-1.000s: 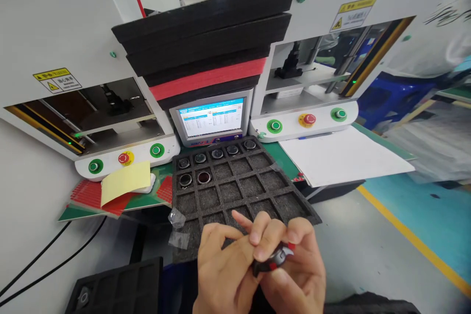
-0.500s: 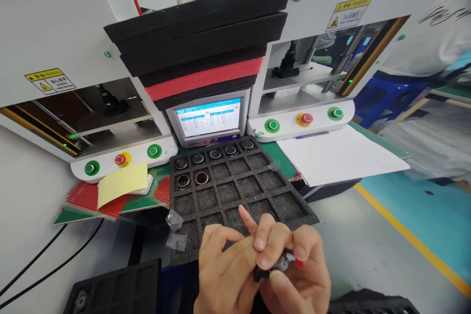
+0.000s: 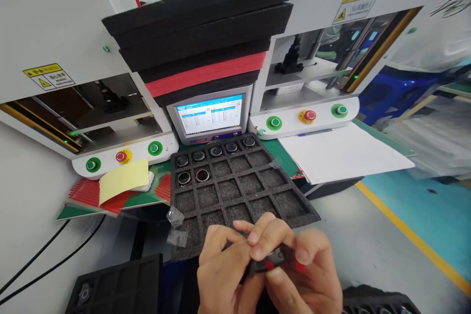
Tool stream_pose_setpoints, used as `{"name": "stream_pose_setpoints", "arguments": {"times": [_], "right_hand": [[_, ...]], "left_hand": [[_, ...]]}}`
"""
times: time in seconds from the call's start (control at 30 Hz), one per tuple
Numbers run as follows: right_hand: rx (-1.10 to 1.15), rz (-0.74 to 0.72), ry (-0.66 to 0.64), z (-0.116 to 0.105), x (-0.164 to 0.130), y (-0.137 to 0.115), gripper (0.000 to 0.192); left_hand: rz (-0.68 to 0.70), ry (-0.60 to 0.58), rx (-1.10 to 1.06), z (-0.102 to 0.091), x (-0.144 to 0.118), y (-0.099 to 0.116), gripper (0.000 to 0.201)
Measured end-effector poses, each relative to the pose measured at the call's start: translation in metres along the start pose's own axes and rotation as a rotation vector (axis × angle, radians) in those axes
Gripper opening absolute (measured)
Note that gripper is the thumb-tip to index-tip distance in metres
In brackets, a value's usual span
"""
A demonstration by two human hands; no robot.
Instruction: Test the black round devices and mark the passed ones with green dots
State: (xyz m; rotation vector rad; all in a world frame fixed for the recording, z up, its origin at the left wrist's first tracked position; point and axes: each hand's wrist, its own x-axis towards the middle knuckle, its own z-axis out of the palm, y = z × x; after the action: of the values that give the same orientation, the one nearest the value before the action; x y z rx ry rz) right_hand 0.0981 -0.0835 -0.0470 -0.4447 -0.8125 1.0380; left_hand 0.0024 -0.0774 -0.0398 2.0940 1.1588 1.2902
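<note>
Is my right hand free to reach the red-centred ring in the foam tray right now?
Probably not at once: the right hand and left hand both grip a small black part. Nothing blocks the ring in the tray.

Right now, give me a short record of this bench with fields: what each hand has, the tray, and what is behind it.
left hand: pinches the small black part with the right
right hand: fingers on the same part, which bears red marks
foam tray: black, gridded; seven round parts in its two far rows
behind tray: lit screen
above screen: stacked foam sheets, one red
</note>
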Motion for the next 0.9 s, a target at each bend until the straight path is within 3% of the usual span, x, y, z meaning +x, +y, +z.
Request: {"name": "stream_pose_setpoints", "arguments": {"times": [0.17, 0.33, 0.5, 0.7, 0.9], "right_hand": [[-0.016, -0.055, 0.08, 0.002, -0.002, 0.002, 0.019], [-0.036, -0.034, 0.079, 0.001, -0.001, 0.002, 0.017], [0.075, 0.004, 0.186, 0.0, 0.001, 0.002, 0.021], [0.193, 0.019, 0.324, -0.002, 0.0, 0.004, 0.025], [0.031, -0.075, 0.209, -0.005, -0.002, 0.009, 0.019]], "left_hand": [[0.073, -0.004, -0.022, 0.004, 0.001, -0.004, 0.015], [0.045, -0.025, -0.075, 0.004, 0.003, -0.006, 0.015], [0.072, -0.073, 0.033, 0.006, 0.006, 0.001, 0.029], [0.179, -0.106, 0.104, 0.009, 0.012, 0.003, 0.028], [0.035, -0.063, -0.016, 0.011, 0.006, 0.004, 0.026]]}}
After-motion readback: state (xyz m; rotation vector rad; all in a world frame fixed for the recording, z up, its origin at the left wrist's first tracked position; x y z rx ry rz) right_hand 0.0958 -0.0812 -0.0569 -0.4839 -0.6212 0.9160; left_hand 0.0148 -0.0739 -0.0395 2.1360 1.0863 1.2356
